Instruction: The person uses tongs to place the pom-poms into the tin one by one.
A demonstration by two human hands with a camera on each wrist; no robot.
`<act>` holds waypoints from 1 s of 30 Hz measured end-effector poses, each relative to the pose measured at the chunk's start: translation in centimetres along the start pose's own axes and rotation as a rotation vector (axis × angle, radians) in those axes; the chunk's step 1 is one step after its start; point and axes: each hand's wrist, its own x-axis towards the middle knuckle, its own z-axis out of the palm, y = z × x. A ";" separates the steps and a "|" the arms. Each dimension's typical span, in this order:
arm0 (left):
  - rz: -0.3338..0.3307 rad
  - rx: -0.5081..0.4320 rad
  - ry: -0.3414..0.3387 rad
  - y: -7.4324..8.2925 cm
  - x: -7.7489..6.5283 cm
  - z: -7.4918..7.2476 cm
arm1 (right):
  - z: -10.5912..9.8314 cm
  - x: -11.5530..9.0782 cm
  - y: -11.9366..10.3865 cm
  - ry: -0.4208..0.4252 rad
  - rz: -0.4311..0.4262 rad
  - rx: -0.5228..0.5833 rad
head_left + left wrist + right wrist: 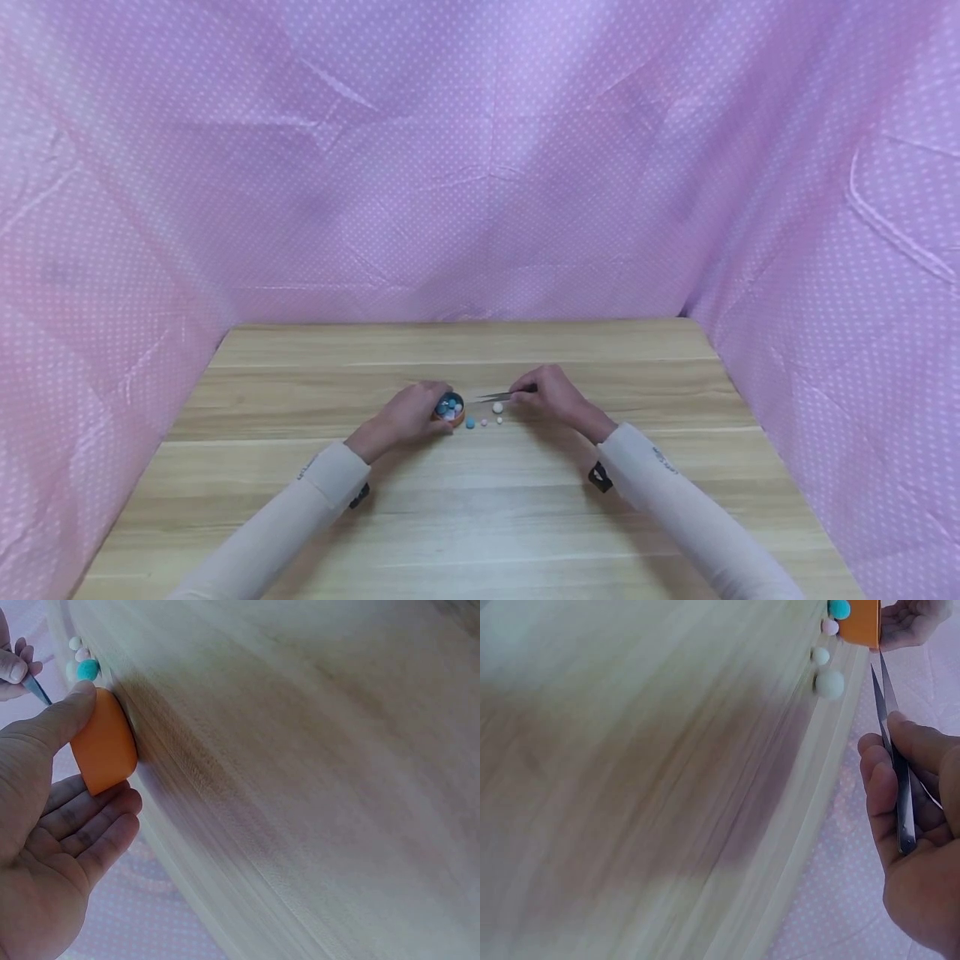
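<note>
My left hand (408, 408) grips a small round orange container (109, 742) at its side, thumb at the rim and fingers around the far side. Several teal, white and pale pompoms (451, 407) lie inside it. In my right hand (555, 395) a pair of metal tweezers (904, 796) is pinched between thumb and fingers. Its two tips point at the container and stand apart, with nothing between them. On the table beside the container sit a teal pompom (470, 423), a pink one (483, 422), a small white one (499, 421) and a larger white one (498, 407).
The wood-grain table (465, 517) extends around both hands. Pink dotted cloth (480, 167) hangs behind it and along both sides. A dark strap piece (600, 477) shows below the right cuff.
</note>
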 end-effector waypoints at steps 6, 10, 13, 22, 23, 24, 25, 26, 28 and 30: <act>-0.001 0.010 -0.001 -0.1 0.0 0.1 | -0.1 -0.3 0.6 0.004 -0.006 0.005; 0.005 0.011 0.002 -0.2 0.0 0.1 | -0.1 -0.3 0.9 0.012 -0.027 -0.017; 0.002 0.013 -0.002 -0.2 0.0 0.1 | -0.2 -0.4 1.0 0.020 -0.033 -0.026; -0.001 0.009 -0.011 -0.1 -0.1 0.0 | -0.7 -0.8 1.6 0.037 0.007 -0.053; 0.001 0.007 -0.011 -0.1 -0.1 0.0 | -0.7 -0.9 1.7 0.037 0.011 -0.055; 0.001 0.007 -0.012 -0.1 -0.1 0.0 | -0.7 -0.9 1.7 0.036 0.018 -0.057; 0.003 0.004 -0.010 -0.1 -0.2 0.0 | -0.7 -1.0 1.8 0.036 0.024 -0.060; 0.004 0.005 -0.011 -0.1 -0.2 0.0 | -0.8 -1.0 1.8 0.035 0.034 -0.058; 0.004 0.006 -0.016 -0.1 -0.2 0.0 | -0.8 -1.2 1.9 0.030 0.047 -0.054; 0.005 0.006 -0.015 -0.1 -0.2 0.0 | -0.9 -1.3 1.9 0.026 0.052 -0.050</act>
